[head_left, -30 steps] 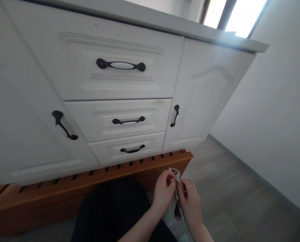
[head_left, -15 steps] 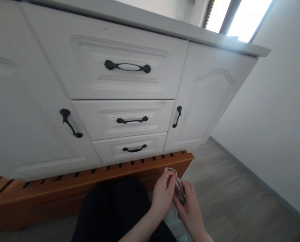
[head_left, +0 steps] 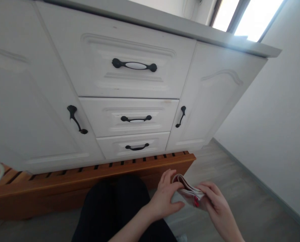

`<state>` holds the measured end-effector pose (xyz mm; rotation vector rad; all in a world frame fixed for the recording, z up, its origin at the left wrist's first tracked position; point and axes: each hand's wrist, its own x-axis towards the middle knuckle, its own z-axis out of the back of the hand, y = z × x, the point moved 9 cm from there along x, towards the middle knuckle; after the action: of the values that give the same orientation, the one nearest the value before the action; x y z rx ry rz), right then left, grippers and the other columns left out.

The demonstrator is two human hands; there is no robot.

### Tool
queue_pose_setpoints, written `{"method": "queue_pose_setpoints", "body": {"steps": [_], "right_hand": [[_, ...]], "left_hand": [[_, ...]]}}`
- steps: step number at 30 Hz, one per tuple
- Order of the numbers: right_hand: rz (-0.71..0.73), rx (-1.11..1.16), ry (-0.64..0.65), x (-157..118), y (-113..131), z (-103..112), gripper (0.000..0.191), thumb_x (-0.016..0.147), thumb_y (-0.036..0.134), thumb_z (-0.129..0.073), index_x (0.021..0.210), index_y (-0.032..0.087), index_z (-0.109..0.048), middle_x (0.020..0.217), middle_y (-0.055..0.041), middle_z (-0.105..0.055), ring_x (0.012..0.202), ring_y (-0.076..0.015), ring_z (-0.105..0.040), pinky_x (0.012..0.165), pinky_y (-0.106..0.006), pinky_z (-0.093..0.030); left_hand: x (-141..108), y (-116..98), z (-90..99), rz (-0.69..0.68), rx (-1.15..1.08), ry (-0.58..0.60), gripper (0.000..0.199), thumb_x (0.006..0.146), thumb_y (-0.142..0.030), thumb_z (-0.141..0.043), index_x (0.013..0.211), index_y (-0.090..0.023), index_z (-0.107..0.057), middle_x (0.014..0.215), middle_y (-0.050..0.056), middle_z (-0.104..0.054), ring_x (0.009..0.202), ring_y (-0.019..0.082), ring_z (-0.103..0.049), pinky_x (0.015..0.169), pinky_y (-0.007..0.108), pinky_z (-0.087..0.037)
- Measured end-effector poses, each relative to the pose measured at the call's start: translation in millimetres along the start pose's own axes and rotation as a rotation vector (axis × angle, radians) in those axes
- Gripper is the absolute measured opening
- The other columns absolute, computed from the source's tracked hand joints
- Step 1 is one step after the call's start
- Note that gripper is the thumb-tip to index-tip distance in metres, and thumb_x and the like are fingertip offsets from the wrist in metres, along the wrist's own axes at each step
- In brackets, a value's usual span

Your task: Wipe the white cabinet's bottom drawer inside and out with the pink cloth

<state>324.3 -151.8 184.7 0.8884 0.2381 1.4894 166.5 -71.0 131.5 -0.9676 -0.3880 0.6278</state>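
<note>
Holding a folded cloth point(head_left: 188, 198) by its right end, the right hand point(head_left: 216, 201) is pinching the fabric between its thumb and bent fingers. The left hand point(head_left: 165, 195) is touching the cloth's left end without closing on it: a finger is reaching into the fold, the thumb is standing apart below, and the other fingers are pointing toward the far side. The cloth is hanging above the floor point(head_left: 240, 188), between the two hands and just beyond the right end of a wooden bench point(head_left: 51, 195). Its layers are showing along the upper edge, and a red patch is showing on the side nearest the person.

Dark trousers point(head_left: 106, 208) are covering the person's legs, and the knees are pointing toward the bench. Behind the slatted bench a white cabinet point(head_left: 34, 117) is standing, with three shut drawers running down its middle and a door lying on either side. Black handles are marking each drawer and door. A pale countertop point(head_left: 165, 23) is running along the top. At the far right, a bright window point(head_left: 255, 16) is letting light in beside a plain wall point(head_left: 278, 111). On the left, a white cord-like thing point(head_left: 1, 171) is curving into view over the bench.
</note>
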Motion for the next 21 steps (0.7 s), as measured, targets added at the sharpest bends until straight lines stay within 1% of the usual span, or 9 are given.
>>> {"method": "queue_pose_setpoints", "body": {"steps": [3,5,7,10,12,14,17,19,21], "right_hand": [[0.03,-0.013,0.037,-2.5,7.9,3.2,0.033,0.087,0.016,-0.05,0.108,0.029,-0.072,0.108,-0.0063,-0.067,0.099,-0.0197,-0.066,0.087,-0.028,-0.053],[0.047,-0.017,0.056,-4.2,8.9,4.2,0.036,0.086,0.014,-0.048,0.11,0.029,-0.071,0.109,-0.0055,-0.068,0.1,-0.0185,-0.067,0.088,-0.026,-0.053],[0.071,-0.028,0.061,-5.5,7.1,6.8,0.038,0.085,0.013,-0.048,0.111,0.03,-0.071,0.109,-0.0046,-0.068,0.099,-0.0176,-0.067,0.087,-0.025,-0.053],[0.061,-0.031,0.054,-6.7,-2.0,11.8,0.037,0.086,0.014,-0.048,0.111,0.03,-0.071,0.106,-0.004,-0.069,0.098,-0.0175,-0.067,0.084,-0.024,-0.053],[0.037,-0.011,0.058,-6.5,-7.3,12.3,0.037,0.086,0.014,-0.048,0.11,0.029,-0.071,0.106,-0.0044,-0.069,0.097,-0.0178,-0.067,0.084,-0.025,-0.053],[0.038,0.008,0.069,-4.8,-6.2,9.8,0.035,0.087,0.015,-0.048,0.11,0.028,-0.071,0.106,-0.005,-0.069,0.097,-0.0179,-0.068,0.084,-0.025,-0.054],[0.072,0.028,0.102,0.4,4.8,4.4,0.029,0.091,0.019,-0.049,0.108,0.027,-0.072,0.104,-0.0055,-0.07,0.095,-0.0174,-0.069,0.083,-0.024,-0.054],[0.079,0.04,0.128,3.7,11.2,3.5,0.028,0.093,0.02,-0.049,0.107,0.027,-0.072,0.102,-0.0053,-0.07,0.094,-0.017,-0.069,0.083,-0.024,-0.054],[0.077,0.034,0.138,5.3,13.8,6.5,0.03,0.093,0.019,-0.047,0.109,0.027,-0.071,0.104,-0.0053,-0.071,0.097,-0.0171,-0.069,0.085,-0.025,-0.054]], "left_hand": [[5.9,-8.2,-6.7,-0.059,0.119,0.133,0.047,0.072,-0.025,-0.078,0.118,-0.032,-0.069,0.167,0.008,-0.019,0.155,0.04,-0.004,0.121,0.062,-0.019],[6.8,-10.9,-10.0,-0.112,0.213,0.206,0.038,0.076,-0.027,-0.076,0.114,-0.029,-0.071,0.167,0.01,-0.02,0.155,0.043,-0.003,0.117,0.068,-0.023],[5.3,-7.5,-7.6,-0.13,0.28,0.237,0.029,0.081,-0.031,-0.074,0.109,-0.027,-0.073,0.166,0.012,-0.025,0.154,0.044,-0.005,0.114,0.072,-0.024],[0.8,4.9,9.6,-0.078,0.253,0.175,0.018,0.085,-0.038,-0.072,0.099,-0.026,-0.075,0.162,0.01,-0.034,0.154,0.042,-0.013,0.116,0.068,-0.024],[-3.6,9.4,18.8,-0.051,0.199,0.141,0.018,0.085,-0.041,-0.073,0.096,-0.027,-0.076,0.161,0.009,-0.036,0.154,0.04,-0.015,0.119,0.063,-0.024],[-7.5,4.1,17.5,-0.086,0.145,0.169,0.024,0.083,-0.04,-0.076,0.103,-0.029,-0.076,0.162,0.009,-0.035,0.154,0.039,-0.015,0.12,0.061,-0.023],[-8.7,-15.1,8.3,-0.212,0.01,0.205,0.033,0.081,-0.037,-0.079,0.112,-0.03,-0.074,0.159,0.009,-0.038,0.152,0.035,-0.023,0.121,0.055,-0.024],[-5.1,-19.3,6.0,-0.243,-0.038,0.169,0.022,0.08,-0.036,-0.079,0.1,-0.028,-0.076,0.154,0.007,-0.046,0.15,0.035,-0.029,0.121,0.052,-0.026],[-0.6,-13.0,4.7,-0.221,-0.038,0.143,0.011,0.08,-0.034,-0.079,0.086,-0.025,-0.076,0.138,0.007,-0.062,0.143,0.034,-0.041,0.12,0.051,-0.029]]}}
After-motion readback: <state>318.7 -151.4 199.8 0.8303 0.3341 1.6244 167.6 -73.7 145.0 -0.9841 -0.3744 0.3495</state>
